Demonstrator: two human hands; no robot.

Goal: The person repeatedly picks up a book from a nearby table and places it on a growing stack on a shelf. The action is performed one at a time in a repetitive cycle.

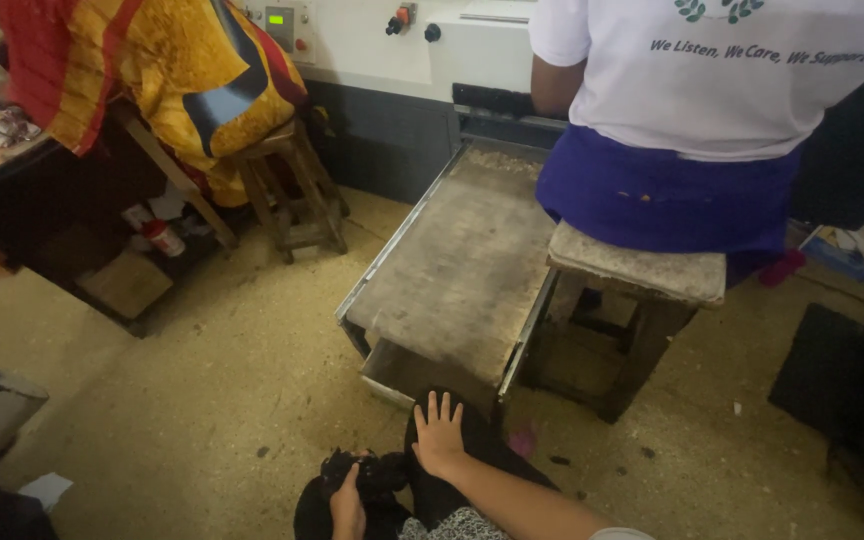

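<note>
Head view, looking down at a sandy floor [222, 400]: at the bottom centre of the frame the person's two hands rest on dark clothing over the knees. The left hand [348, 505] sits low, just left of centre, and is closed around a bunched piece of black cloth [372, 472]; the cloth is crumpled into a lump whose long axis runs roughly left to right across the frame, from the left hand's knuckles toward the right hand's wrist, and it points no clear way because it is wadded. The right hand [439, 437] lies just right of and above the cloth, flat and open with fingers spread wide toward the top of the frame, holding nothing, its palm down on the dark fabric of the knee. So the cloth lies between the two hands, gripped by the left and near or touching the heel of the right; I cannot tell which. Just above the right hand's fingertips stands the near end of a worn metal-edged machine table [452, 270], which runs up the frame to a white machine [382, 45] at upper centre. Right of it a wooden stool [637, 275] carries another person in a white shirt [712, 80] and purple skirt. At upper left a second stool [292, 190] holds someone in orange patterned fabric [172, 70], beside a low dark bench with small items beneath.
</note>
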